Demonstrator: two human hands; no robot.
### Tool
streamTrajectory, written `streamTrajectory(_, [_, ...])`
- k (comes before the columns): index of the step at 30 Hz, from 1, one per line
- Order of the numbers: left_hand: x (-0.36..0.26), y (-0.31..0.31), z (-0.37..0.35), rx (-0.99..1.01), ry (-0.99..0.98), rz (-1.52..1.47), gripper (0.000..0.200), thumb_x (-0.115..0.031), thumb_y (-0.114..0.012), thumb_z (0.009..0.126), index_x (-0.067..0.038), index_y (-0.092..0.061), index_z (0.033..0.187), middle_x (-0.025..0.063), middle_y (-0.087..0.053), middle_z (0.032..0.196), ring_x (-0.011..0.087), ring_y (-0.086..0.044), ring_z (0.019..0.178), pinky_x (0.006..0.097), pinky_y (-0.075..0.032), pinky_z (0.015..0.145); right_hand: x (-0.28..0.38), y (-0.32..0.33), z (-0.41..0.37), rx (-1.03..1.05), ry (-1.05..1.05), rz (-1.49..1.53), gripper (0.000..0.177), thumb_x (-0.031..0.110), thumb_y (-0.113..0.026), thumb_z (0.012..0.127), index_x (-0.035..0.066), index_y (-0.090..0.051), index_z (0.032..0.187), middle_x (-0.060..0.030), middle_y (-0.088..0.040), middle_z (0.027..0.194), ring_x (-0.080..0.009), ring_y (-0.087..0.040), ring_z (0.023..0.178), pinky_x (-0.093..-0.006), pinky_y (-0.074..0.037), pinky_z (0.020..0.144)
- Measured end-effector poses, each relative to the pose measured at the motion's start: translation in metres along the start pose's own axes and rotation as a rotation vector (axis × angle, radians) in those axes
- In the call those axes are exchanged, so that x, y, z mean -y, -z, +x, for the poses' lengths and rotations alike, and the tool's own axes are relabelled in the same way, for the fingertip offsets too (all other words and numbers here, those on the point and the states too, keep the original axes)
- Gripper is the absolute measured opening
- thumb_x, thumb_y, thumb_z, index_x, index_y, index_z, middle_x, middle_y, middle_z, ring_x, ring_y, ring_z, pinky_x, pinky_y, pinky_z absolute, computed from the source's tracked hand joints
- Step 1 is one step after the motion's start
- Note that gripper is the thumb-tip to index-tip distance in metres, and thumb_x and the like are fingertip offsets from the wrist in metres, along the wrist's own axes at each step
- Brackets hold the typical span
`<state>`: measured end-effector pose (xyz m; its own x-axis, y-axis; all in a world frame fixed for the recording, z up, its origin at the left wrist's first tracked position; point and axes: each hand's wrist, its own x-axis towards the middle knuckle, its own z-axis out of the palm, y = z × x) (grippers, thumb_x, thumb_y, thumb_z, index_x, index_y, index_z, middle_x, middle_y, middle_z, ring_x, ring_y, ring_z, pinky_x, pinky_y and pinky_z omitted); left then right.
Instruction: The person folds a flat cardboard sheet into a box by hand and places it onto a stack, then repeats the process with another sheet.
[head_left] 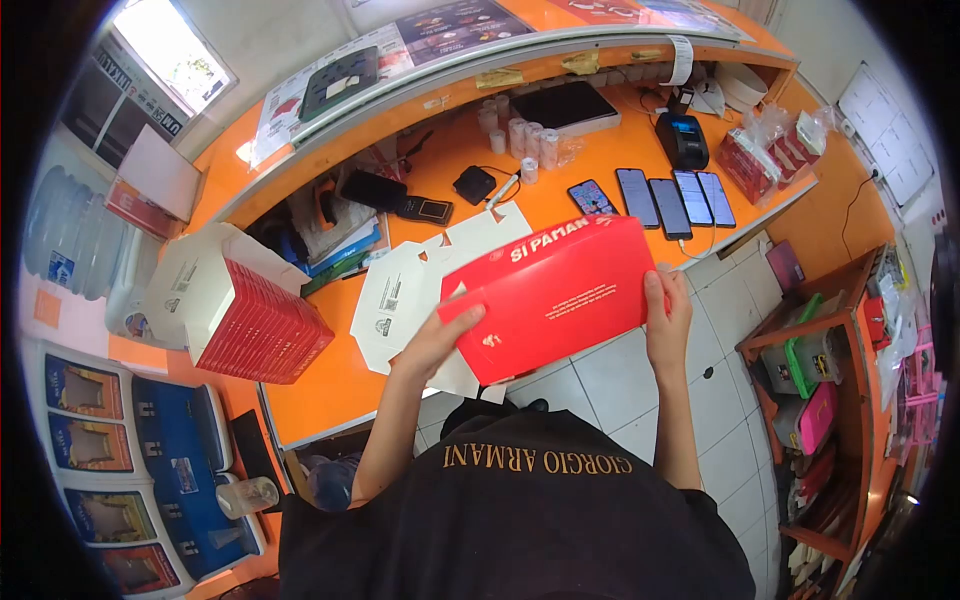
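Observation:
A red cardboard box (pixel 560 300) with white lettering "SI PAMAN" is held up in front of my chest, over the counter's front edge. My left hand (pixel 440 338) grips its left end, the thumb on the red face. At the right end, my right hand (pixel 668 312) has its thumb on the front edge and the other fingers behind. Under and behind the box lie flat white carton blanks (pixel 392 298) with printed marks. To the left stands a stack of folded red cartons (pixel 262 325) with white flaps.
Several phones (pixel 638 197) lie on the orange counter (pixel 320 412) beside a small black printer (pixel 683 140). Paper rolls (pixel 532 140) stand farther back. A shelf (pixel 815 390) of containers is at right, and a water jug (pixel 85 225) at far left.

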<state>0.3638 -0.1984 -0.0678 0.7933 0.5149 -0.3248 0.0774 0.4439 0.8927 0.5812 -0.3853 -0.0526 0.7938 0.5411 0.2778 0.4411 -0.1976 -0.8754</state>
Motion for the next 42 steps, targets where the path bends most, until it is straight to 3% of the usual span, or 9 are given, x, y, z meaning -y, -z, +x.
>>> streamTrajectory(5, [0.0,-0.012,-0.013,0.169,0.058,-0.145,0.052,-0.016,-0.059,0.087,0.001,-0.036,0.13,0.0124,-0.05,0.124,0.0169,-0.051,0.114,0.0324,-0.044,0.094,-0.009,-0.018,-0.013,0.03,-0.177,-0.318,0.046,0.036,-0.057,0.086,-0.001,-0.057,0.114,-0.0175,-0.053,0.105,-0.0323,-0.053,0.099,-0.0374,-0.041,0.085])
streamTrajectory(8, [0.002,-0.016,-0.014,0.148,0.107,-0.281,0.049,-0.017,-0.057,0.089,0.002,-0.036,0.129,0.0132,-0.05,0.124,0.0189,-0.053,0.112,0.0336,-0.044,0.094,0.001,-0.03,-0.028,0.088,0.233,-0.189,0.065,0.039,-0.063,0.081,0.0,-0.044,0.129,-0.0183,-0.049,0.123,-0.0314,-0.046,0.116,-0.0408,-0.035,0.097])
streamTrajectory(10, [-0.008,-0.023,-0.016,0.153,0.033,-0.444,0.046,-0.02,-0.054,0.091,0.002,-0.038,0.128,0.0137,-0.052,0.122,0.0199,-0.054,0.111,0.0338,-0.046,0.093,0.025,-0.026,-0.037,0.212,0.49,-0.569,0.079,0.041,-0.069,0.074,0.004,-0.036,0.136,-0.0149,-0.041,0.136,-0.0279,-0.037,0.128,-0.0494,-0.025,0.106])
streamTrajectory(19, [-0.02,-0.043,-0.003,0.105,0.089,-0.425,0.039,-0.027,-0.045,0.095,0.003,-0.045,0.121,0.0148,-0.057,0.114,0.0199,-0.06,0.101,0.0323,-0.052,0.084,0.023,-0.057,-0.058,0.144,1.101,-0.204,0.054,0.035,-0.073,0.071,0.014,-0.056,0.117,-0.0019,-0.057,0.119,-0.021,-0.051,0.116,-0.0529,-0.026,0.104])
streamTrajectory(23, [-0.008,-0.051,0.005,0.098,0.066,-0.446,0.037,-0.026,-0.045,0.095,0.0,-0.045,0.121,0.013,-0.058,0.112,0.0189,-0.06,0.1,0.0315,-0.052,0.083,0.024,-0.064,-0.06,0.095,1.093,-0.065,0.048,0.033,-0.074,0.071,0.013,-0.058,0.112,-0.0035,-0.057,0.116,-0.0238,-0.053,0.113,-0.0508,-0.03,0.101])
streamTrajectory(25, [0.002,-0.054,0.009,0.052,0.023,-0.434,0.036,-0.027,-0.045,0.096,-0.002,-0.045,0.122,0.0124,-0.058,0.111,0.0186,-0.06,0.099,0.0313,-0.052,0.082,0.036,-0.06,-0.055,0.019,0.852,0.083,0.044,0.031,-0.073,0.071,0.012,-0.059,0.108,-0.0063,-0.057,0.113,-0.0266,-0.052,0.113,-0.0479,-0.033,0.098])
streamTrajectory(31, [0.012,-0.065,0.007,0.047,-0.563,0.018,0.026,-0.006,-0.053,0.091,0.001,-0.047,0.115,0.0101,-0.058,0.109,0.015,-0.058,0.098,0.0292,-0.049,0.083,0.046,-0.056,-0.039,-0.084,0.671,-0.049,0.034,0.017,-0.074,0.067,0.005,-0.066,0.097,-0.0092,-0.059,0.102,-0.0276,-0.051,0.093,-0.0379,-0.043,0.082])
streamTrajectory(33, [0.011,-0.063,0.01,0.131,-0.563,-0.004,0.028,-0.001,-0.053,0.089,0.001,-0.047,0.116,0.0101,-0.058,0.109,0.0149,-0.057,0.101,0.0282,-0.047,0.084,0.045,-0.053,-0.037,-0.109,0.613,-0.026,0.033,0.017,-0.074,0.067,0.005,-0.066,0.097,-0.0082,-0.061,0.1,-0.0277,-0.052,0.094,-0.0368,-0.043,0.081])
streamTrajectory(42, [0.016,-0.069,0.011,0.201,-0.583,-0.03,0.032,0.005,-0.047,0.088,0.003,-0.044,0.12,0.0109,-0.051,0.118,0.0189,-0.052,0.11,0.0318,-0.048,0.089,0.034,-0.043,-0.04,-0.145,0.861,-0.252,0.03,0.014,-0.075,0.065,0.004,-0.066,0.091,-0.0052,-0.063,0.099,-0.0257,-0.053,0.095,-0.0354,-0.043,0.082])
